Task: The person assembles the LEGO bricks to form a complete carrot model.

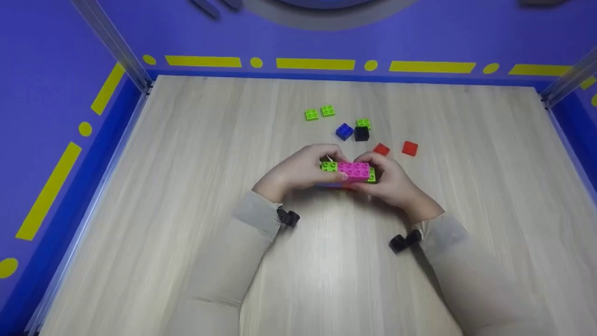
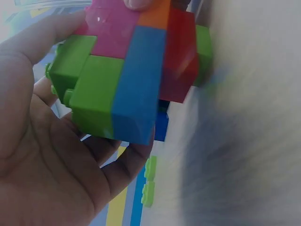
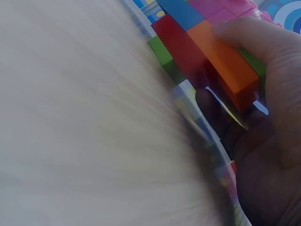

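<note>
The brick stack is between the two hands, over the middle of the table; whether its base rests on the wood or hangs just above it cannot be told. Pink bricks and green ones form the upper part; below them a blue brick and an orange brick lie end to end, a narrower red brick comes under these, and a green brick is lowest. The left hand grips one end, thumb on the near side and fingers curled behind; the right hand pinches the other end, its thumb on the orange brick; each is parted only by the stack's thickness.

The step in hand looks like steadying and firming the joints; since blue and orange overhang the red, pressure would best go straight down over the middle, because weight on either end could lever the layers apart; both hands should squeeze evenly and keep the studs level.

Beyond the fingers lie loose pieces: a blue block, a black block just beside a lime block, two more lime blocks farther off, and two red blocks nearer the right hand.
</note>
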Tool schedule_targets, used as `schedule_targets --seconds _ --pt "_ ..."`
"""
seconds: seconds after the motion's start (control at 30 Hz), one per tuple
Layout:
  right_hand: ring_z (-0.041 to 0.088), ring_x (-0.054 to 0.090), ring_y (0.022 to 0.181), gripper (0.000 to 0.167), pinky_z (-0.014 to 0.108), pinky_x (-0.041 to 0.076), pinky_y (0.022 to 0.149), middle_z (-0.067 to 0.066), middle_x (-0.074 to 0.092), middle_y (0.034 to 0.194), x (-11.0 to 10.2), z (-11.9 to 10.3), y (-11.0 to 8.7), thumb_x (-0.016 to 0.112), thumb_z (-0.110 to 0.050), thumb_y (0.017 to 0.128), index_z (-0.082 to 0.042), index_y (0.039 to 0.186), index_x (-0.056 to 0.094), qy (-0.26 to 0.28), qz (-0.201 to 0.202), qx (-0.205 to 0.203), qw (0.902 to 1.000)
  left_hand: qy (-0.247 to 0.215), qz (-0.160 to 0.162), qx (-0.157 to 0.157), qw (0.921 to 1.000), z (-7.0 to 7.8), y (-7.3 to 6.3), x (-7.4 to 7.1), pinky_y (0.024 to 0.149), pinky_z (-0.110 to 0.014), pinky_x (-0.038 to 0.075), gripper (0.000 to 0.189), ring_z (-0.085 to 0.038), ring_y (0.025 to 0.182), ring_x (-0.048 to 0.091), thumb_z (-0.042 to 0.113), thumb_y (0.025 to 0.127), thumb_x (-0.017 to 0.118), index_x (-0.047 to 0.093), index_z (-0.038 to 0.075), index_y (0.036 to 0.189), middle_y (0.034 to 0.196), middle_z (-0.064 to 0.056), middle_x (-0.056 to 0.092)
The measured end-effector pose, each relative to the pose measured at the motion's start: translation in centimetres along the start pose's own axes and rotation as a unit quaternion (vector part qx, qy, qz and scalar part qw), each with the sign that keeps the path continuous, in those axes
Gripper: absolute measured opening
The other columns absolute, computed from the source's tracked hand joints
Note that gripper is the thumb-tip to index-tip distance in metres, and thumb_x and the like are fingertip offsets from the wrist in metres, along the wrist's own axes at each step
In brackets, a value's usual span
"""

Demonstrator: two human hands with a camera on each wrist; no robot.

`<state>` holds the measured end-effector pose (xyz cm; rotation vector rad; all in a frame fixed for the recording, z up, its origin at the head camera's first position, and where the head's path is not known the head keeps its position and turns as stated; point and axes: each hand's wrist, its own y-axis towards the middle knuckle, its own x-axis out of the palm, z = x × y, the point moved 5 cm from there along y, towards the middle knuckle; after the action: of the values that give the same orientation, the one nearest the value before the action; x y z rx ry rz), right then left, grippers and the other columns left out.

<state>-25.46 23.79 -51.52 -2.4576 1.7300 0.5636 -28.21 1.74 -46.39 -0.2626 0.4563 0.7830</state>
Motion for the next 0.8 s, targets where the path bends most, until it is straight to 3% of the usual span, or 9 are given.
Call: schedule_targets --seconds 0.13,0.3,0.43,0.63,0.8 --pt "0.014 0.067 0.116 0.045 0.019 0.053 0.105 0.002 0.074 0.122 -0.1 -0.2 0.2 0.093 -0.001 0.091 0.001 0.129 0.070 0.000 -0.004 0.006 1.0000 0.001 0.013 0.003 0.9999 0.1 0.6 -1.1 0.114 -0.042 0.053 0.036 -0.022 0.124 0.067 0.038 0.104 0.080 0.080 0.015 0.132 0.131 -0.004 0.077" --pt "0.015 0.067 0.116 0.047 0.019 0.053 0.104 0.004 0.073 0.123 -0.2 -0.1 0.0 0.093 -0.002 0.090 0.001 0.130 0.070 0.000 0.000 0.019 0.9998 0.028 0.073 -0.029 0.9965 -0.5 2.1 -2.8 0.109 -0.039 0.055 0.032 -0.022 0.122 0.067 0.043 0.112 0.071 0.080 0.020 0.132 0.129 0.000 0.075" --pt "0.014 0.067 0.117 0.046 0.019 0.054 0.104 0.004 0.073 0.124 -0.1 0.2 0.0 0.093 -0.002 0.090 0.001 0.130 0.070 -0.002 0.000 0.020 0.9998 0.061 0.098 -0.051 0.9920 -1.2 3.5 -3.8 0.108 -0.040 0.056 0.028 -0.022 0.119 0.067 0.036 0.113 0.070 0.079 0.017 0.130 0.128 -0.001 0.075" --pt "0.014 0.068 0.118 0.046 0.019 0.054 0.105 0.004 0.073 0.125 -0.2 0.1 0.0 0.093 0.000 0.090 0.002 0.130 0.070 0.003 0.001 0.017 0.9998 0.101 0.085 -0.086 0.9876 -1.6 5.5 -4.0 0.119 -0.043 0.053 0.033 -0.022 0.134 0.065 0.029 0.113 0.069 0.074 0.015 0.142 0.144 -0.004 0.070" --pt "0.013 0.067 0.119 0.046 0.018 0.052 0.107 0.004 0.074 0.125 -0.2 -0.1 0.1 0.094 -0.002 0.090 0.000 0.129 0.071 -0.008 0.003 0.018 0.9998 0.132 0.074 -0.111 0.9823 -2.0 6.8 -4.1 0.128 -0.042 0.048 0.038 -0.022 0.147 0.060 0.024 0.111 0.072 0.070 0.019 0.149 0.157 -0.001 0.066"
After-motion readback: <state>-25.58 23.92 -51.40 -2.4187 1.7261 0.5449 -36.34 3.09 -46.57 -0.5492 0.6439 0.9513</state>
